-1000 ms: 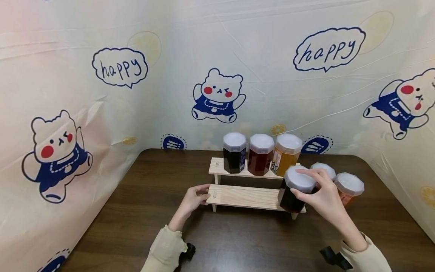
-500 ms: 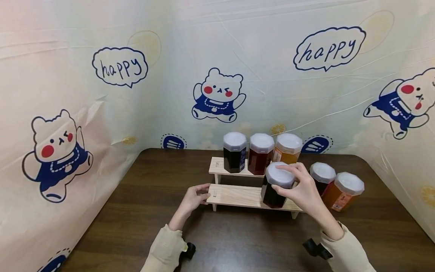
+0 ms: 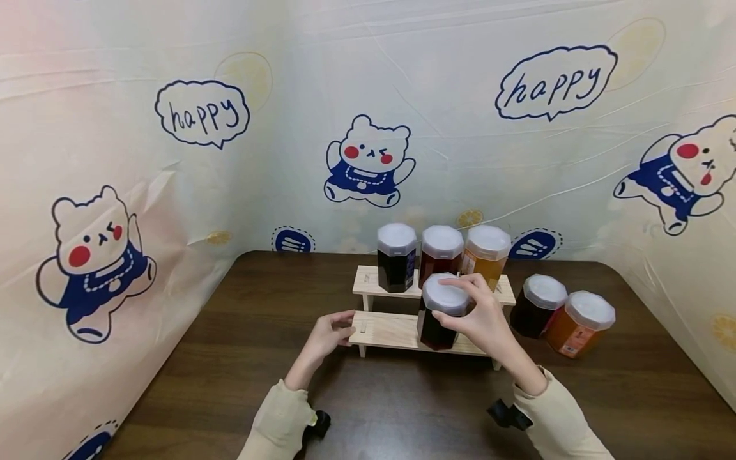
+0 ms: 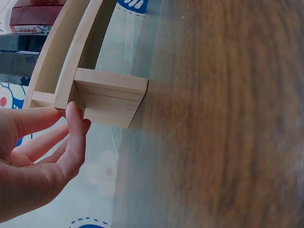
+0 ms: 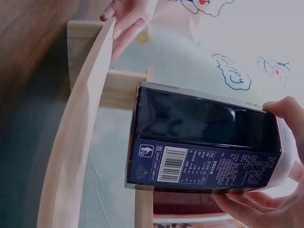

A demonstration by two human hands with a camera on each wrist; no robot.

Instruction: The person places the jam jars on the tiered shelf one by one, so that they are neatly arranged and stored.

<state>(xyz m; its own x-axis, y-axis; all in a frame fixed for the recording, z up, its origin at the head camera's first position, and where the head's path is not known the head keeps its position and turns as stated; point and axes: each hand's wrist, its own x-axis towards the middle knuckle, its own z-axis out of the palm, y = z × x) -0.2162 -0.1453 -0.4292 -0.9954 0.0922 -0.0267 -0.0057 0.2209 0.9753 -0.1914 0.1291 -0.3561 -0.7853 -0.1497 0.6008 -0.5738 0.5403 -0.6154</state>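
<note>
A two-step wooden rack stands on the table; its lower step (image 3: 391, 329) is nearer me. My left hand (image 3: 324, 335) pinches the left end of that step, and in the left wrist view thumb and fingertips meet at the board's corner (image 4: 69, 95). My right hand (image 3: 485, 319) grips a dark eight-sided jar (image 3: 434, 327) around its whitish lid, thumb in front. In the right wrist view the jar's blue label (image 5: 204, 164) shows, and a gap lies between its base and the lower step.
On the upper step stand a dark jar (image 3: 395, 271), a red jar (image 3: 439, 255) partly hidden, and an amber jar (image 3: 491, 268). Right of the rack, another dark jar (image 3: 531, 313) and an orange jar (image 3: 577, 329) stand on the table (image 3: 259, 306). Printed cloth (image 3: 276, 160) hangs behind.
My right hand has carried the dark jar leftward along the lower step, from its right end to near its middle. The left hand has stayed at the step's left end.
</note>
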